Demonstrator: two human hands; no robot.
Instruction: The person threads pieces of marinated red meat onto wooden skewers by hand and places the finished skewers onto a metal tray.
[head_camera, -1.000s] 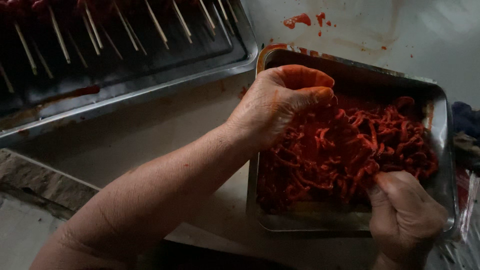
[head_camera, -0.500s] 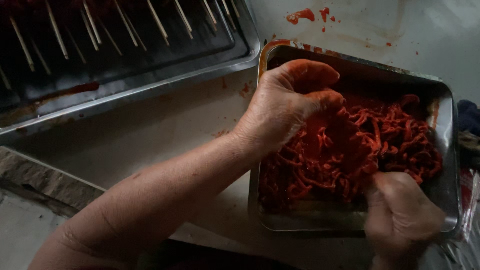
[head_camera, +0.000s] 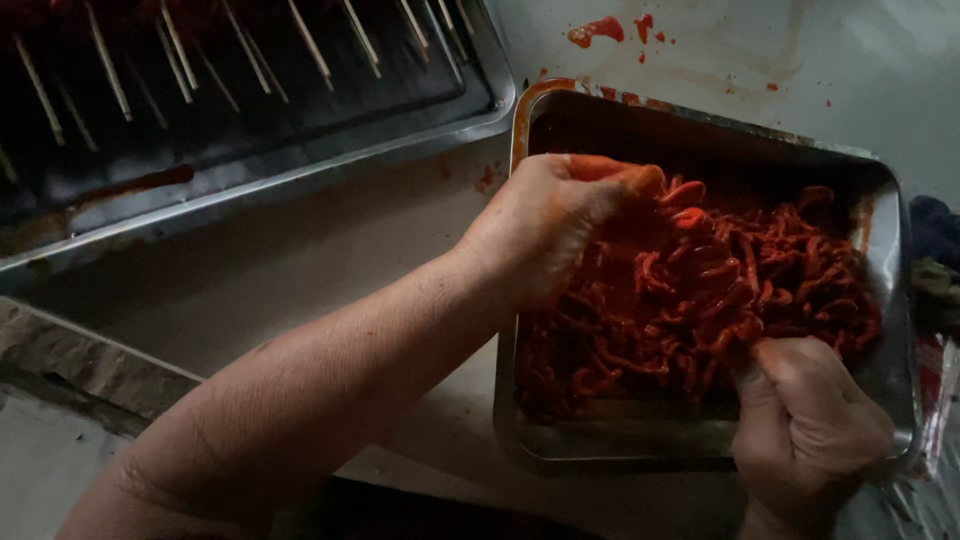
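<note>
A steel tray holds a heap of thin meat strips coated in red marinade. My left hand reaches across into the tray's left side, fingers curled down into the strips and smeared red. At the tray's near right corner my right hand is closed, its fingers pinching strips at the heap's edge. Whether it also holds a skewer is hidden.
A larger steel tray at the upper left carries several wooden skewers loaded with dark red meat. Red sauce spots mark the pale counter behind. A dark cloth lies at the right edge. A stone ledge sits lower left.
My left hand has dug lower into the strips, its fingers curling in. My right hand has shifted slightly and closed tighter at the heap's near edge.
</note>
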